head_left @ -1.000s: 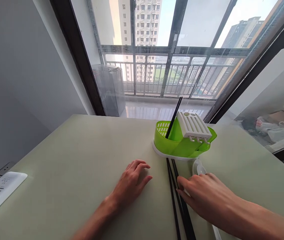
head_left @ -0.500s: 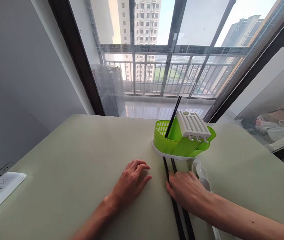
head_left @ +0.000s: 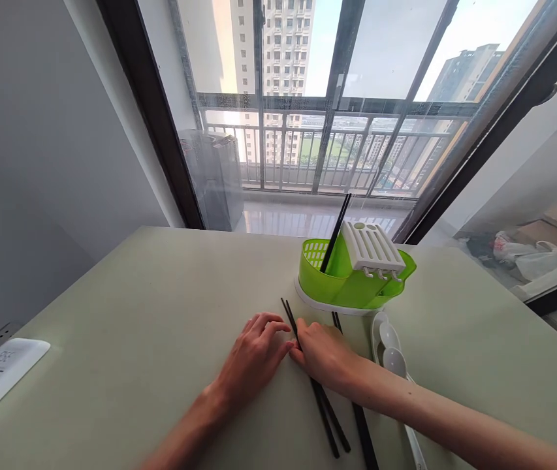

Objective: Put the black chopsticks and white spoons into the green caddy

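Observation:
My right hand (head_left: 324,352) is closed on a pair of black chopsticks (head_left: 326,414), whose thin ends stick out past the fingers. Close on its left, my left hand (head_left: 258,346) rests low over the table with curled, parted fingers. The left thumb tip meets or nearly meets the right hand's fingers; I cannot tell if it touches the chopsticks. Under the right forearm lie more black chopsticks (head_left: 365,437), partly hidden. Beyond the hands stands a green utensil holder (head_left: 341,290) with a white slotted top (head_left: 375,248). Black chopsticks (head_left: 335,235) lean in its left compartment.
White spoons (head_left: 394,362) lie right of the holder's front, their handles passing beneath my right forearm. A white power strip (head_left: 6,375) is at the table's left edge. Behind the pale table (head_left: 185,281) are glass doors and a balcony.
My right hand has moved left with a pair of chopsticks, away from the others and up to my left hand. The left hand has barely moved.

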`<state>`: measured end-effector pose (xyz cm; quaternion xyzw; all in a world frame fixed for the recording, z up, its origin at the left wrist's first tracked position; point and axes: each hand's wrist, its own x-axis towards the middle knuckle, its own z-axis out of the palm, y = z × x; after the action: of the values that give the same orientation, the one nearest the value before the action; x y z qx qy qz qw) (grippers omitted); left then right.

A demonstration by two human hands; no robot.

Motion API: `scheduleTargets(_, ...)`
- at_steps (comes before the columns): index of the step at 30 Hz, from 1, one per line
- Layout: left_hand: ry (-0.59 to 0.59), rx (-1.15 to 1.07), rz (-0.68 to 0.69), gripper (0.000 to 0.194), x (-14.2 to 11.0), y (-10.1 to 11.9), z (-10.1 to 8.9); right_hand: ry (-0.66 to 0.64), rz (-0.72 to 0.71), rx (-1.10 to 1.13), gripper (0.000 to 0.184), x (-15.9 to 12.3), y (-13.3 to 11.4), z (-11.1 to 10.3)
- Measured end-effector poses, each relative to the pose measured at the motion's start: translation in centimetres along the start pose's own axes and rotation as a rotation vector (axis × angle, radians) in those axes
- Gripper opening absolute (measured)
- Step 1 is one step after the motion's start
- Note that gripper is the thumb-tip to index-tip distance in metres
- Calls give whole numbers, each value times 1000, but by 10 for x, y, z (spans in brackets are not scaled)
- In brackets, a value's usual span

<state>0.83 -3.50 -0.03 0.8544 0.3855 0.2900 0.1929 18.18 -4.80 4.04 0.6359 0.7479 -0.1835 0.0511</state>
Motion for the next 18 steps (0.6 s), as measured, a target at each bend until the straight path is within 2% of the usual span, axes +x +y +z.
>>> scheduleTargets(5, 191, -25, -50, 12, 0, -3, 0, 19, -10, 9, 21, 7, -4, 1)
scheduleTargets(8, 262, -70, -150, 20, 0, -2, -2, 39, -47, 39, 21, 11, 2, 1)
scheduleTargets(10, 220, -150, -240, 27, 1, 0, -4, 77, -89, 117, 21, 13, 6, -4)
scheduleTargets(12, 105, -265, -292, 33, 1, 3, -7, 154, -153, 258, 21, 13, 9, -12)
scheduleTargets(15, -35, -400, -267, 37, 2, 7, -10, 307, -284, 456, 18, 10, 9, -29)
scheduleTargets(18, -40, -428, -189, 30, 2, 10, -11, 420, -388, 527, 16, 3, 7, -46)
